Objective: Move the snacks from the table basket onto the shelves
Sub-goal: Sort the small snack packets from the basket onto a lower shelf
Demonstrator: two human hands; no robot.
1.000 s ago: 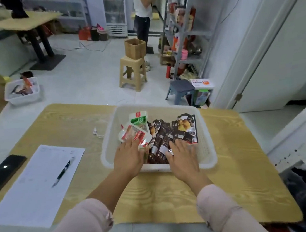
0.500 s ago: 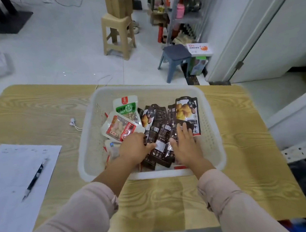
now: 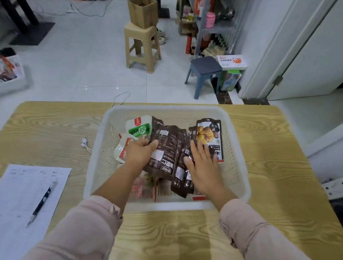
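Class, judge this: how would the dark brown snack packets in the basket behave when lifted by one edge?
Probably floppy: the brown packets bend where the left hand grips them. Likely slippery, since their film looks glossy. Probably light, being flat, thin pouches.

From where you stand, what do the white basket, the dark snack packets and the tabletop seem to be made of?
White basket: looks like matt moulded plastic, its walls pierced with rows of small holes.
Dark snack packets: probably glossy plastic film; they crinkle and catch light.
Tabletop: pale wood grain, smooth; whether solid wood or printed laminate I cannot tell.
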